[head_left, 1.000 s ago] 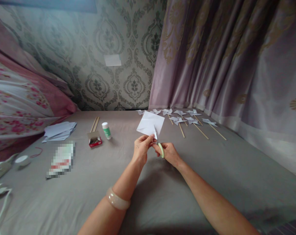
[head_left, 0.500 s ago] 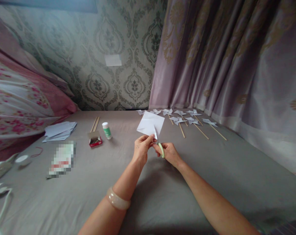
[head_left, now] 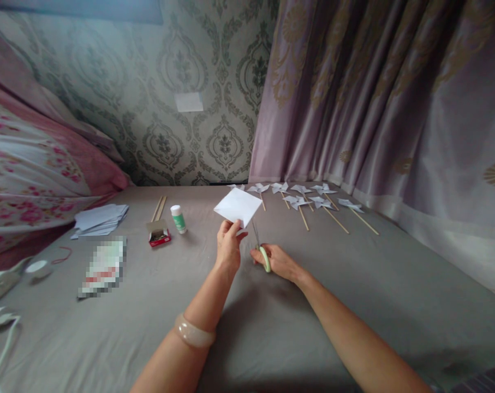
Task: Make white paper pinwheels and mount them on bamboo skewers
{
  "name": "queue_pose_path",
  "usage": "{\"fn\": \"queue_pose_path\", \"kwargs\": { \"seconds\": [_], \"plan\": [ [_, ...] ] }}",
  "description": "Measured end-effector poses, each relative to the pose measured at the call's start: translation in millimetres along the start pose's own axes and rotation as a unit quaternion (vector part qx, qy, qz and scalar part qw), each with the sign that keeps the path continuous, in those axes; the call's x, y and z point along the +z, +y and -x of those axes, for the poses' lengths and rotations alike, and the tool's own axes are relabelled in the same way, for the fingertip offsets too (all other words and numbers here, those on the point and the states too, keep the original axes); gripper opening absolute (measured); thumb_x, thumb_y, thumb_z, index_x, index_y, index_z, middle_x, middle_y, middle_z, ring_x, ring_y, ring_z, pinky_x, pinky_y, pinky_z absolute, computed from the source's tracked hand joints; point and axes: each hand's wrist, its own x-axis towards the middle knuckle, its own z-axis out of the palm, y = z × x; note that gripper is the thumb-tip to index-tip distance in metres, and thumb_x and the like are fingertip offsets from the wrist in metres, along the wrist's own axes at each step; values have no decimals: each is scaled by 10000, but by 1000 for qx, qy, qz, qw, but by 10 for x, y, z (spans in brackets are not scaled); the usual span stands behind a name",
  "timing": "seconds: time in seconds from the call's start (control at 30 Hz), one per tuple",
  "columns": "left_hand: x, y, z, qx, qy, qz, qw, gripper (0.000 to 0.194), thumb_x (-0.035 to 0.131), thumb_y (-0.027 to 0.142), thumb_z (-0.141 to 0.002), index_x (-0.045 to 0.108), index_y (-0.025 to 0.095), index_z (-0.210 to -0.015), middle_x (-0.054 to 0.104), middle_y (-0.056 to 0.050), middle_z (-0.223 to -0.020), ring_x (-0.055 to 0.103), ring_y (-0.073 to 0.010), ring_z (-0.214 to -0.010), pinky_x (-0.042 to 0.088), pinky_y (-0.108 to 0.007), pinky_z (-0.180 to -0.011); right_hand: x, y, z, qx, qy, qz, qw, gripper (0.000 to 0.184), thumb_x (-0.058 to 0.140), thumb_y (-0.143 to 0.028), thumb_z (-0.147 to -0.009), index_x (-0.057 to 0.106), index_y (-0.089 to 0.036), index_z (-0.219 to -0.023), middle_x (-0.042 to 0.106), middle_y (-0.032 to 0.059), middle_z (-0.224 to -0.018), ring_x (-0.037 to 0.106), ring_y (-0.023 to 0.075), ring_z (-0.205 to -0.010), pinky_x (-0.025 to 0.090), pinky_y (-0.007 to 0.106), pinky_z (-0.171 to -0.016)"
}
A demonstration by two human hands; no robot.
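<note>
My left hand point(head_left: 227, 244) pinches the near corner of a white square of paper point(head_left: 238, 206) and holds it up above the grey bed sheet point(head_left: 272, 327). My right hand point(head_left: 276, 261) grips small scissors with pale green handles point(head_left: 262, 254), blades pointing up and away, just right of the paper and apart from it. A pale bangle point(head_left: 192, 333) sits on my left wrist.
Several white paper pinwheels on wooden sticks point(head_left: 308, 199) lie at the back by the curtain point(head_left: 394, 109). A green glue stick point(head_left: 177, 218), a small red box point(head_left: 159, 233), loose sticks point(head_left: 159, 207), a paper stack point(head_left: 100, 218) and a blurred packet point(head_left: 103, 266) lie left. Pillows point(head_left: 34, 164) rise at far left.
My left hand has lifted the paper up and to the left, away from the scissors. My right hand has dropped slightly with the scissors, which no longer meet the paper.
</note>
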Motion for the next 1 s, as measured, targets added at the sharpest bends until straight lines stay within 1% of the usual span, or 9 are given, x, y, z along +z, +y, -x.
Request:
{"fn": "queue_pose_path", "kwargs": {
  "seconds": [0.07,0.17,0.27,0.37,0.5,0.63,0.7,0.83,1.0],
  "plan": [
    [-21,62,-46,6,17,18,1000,243,688,274,-561,517,180,-705,566,30,-739,577,-102,-703,451,-211,-616,-13,4,-10,12,33,-8,999,487,597,-632,-705,584,-153,-619,473,-37,-527,406,96,-520,312,239,-505],
    [-36,117,-78,-23,16,31,999,220,642,245,-550,501,181,-706,591,18,-756,605,-117,-710,466,-227,-639,-75,20,-48,27,122,-56,991,538,553,-688,-704,600,-160,-611,505,-24,-521,406,95,-493,308,243,-492],
    [-33,95,-66,-71,-13,10,997,171,597,232,-538,507,174,-671,575,11,-676,589,-126,-636,478,-252,-617,-188,42,-91,29,196,-159,967,555,551,-711,-690,622,-160,-679,584,8,-593,410,89,-476,312,241,-472],
    [-35,34,-37,-67,-54,-39,996,113,584,226,-544,505,171,-603,504,30,-592,494,-101,-553,481,-264,-590,-320,48,-110,18,238,-248,939,530,625,-692,-633,611,-167,-697,610,19,-629,419,85,-473,312,232,-452],
    [-62,-8,-14,-28,-86,-136,987,78,565,232,-577,509,178,-571,428,46,-551,394,-94,-536,422,-231,-541,-428,37,-99,4,241,-302,922,493,673,-657,-600,580,-177,-662,526,-24,-517,401,80,-444,298,222,-434],
    [-82,16,-5,30,-95,-248,964,89,526,222,-598,501,175,-526,410,40,-533,358,-97,-547,277,-201,-483,-425,43,-84,9,249,-261,933,429,732,-557,-568,519,-184,-573,446,-55,-442,370,74,-415,270,227,-421],
    [-82,33,3,50,-100,-278,954,103,511,216,-604,504,173,-511,413,38,-525,353,-98,-548,248,-202,-478,-408,53,-82,6,251,-238,938,413,747,-507,-549,484,-190,-535,423,-66,-428,355,71,-409,263,230,-418],
    [-75,41,9,52,-95,-275,955,108,519,215,-596,509,174,-497,417,37,-509,365,-101,-542,265,-193,-469,-389,66,-77,-8,244,-209,947,370,734,-458,-554,481,-191,-516,403,-72,-423,335,69,-412,252,228,-411],
    [-90,0,-32,1,-67,-207,976,92,601,251,-571,565,166,-561,527,8,-562,485,-125,-583,417,-207,-511,-366,52,-65,-11,236,-191,953,367,730,-438,-553,462,-195,-494,383,-74,-428,315,67,-426,245,229,-420]
  ]
}}
